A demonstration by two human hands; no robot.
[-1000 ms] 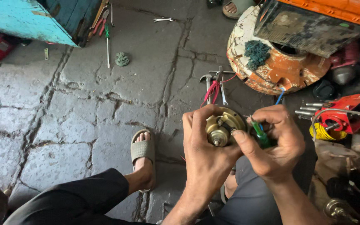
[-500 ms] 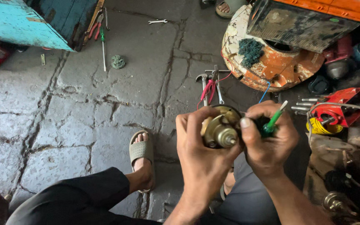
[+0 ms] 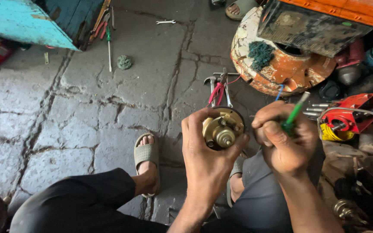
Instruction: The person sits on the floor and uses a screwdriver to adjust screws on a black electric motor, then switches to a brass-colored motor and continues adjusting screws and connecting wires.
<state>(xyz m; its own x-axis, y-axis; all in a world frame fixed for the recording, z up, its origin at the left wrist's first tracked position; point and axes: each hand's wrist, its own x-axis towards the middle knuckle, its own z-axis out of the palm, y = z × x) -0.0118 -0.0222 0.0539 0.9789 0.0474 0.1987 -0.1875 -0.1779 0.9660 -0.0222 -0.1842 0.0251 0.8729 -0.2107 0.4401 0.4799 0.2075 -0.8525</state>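
- Our left hand (image 3: 206, 162) is wrapped around a round brass-coloured part (image 3: 222, 128), a dull metal disc with a stubby shaft at its centre and small bolt heads around it, set in a dark ring; it sits just above centre frame, thumb at its 9 o'clock, fingers at its 4 o'clock.
- Our right hand (image 3: 286, 144) is clenched on a green-handled screwdriver (image 3: 293, 115), its translucent plastic handle poking out toward 1 o'clock; the tip is hidden, so we cannot tell whether it touches the part.
- At 1 o'clock from the part stands a chipped orange and white round housing (image 3: 281, 71), open on top, with a green scouring wad (image 3: 260, 53) on its rim.
- A grimy orange box (image 3: 324, 21) overlaps that housing from above.
- At 12 o'clock, red-handled pliers (image 3: 216, 91) lie on the cracked grey stone floor (image 3: 65, 112).
- At 3 o'clock sits a red tool (image 3: 350, 114) with what looks like a yellow coil (image 3: 331, 133).
- At 8 o'clock, a foot in a grey sandal (image 3: 146, 156).
- Far at 10 o'clock, a worn turquoise box (image 3: 26, 19).
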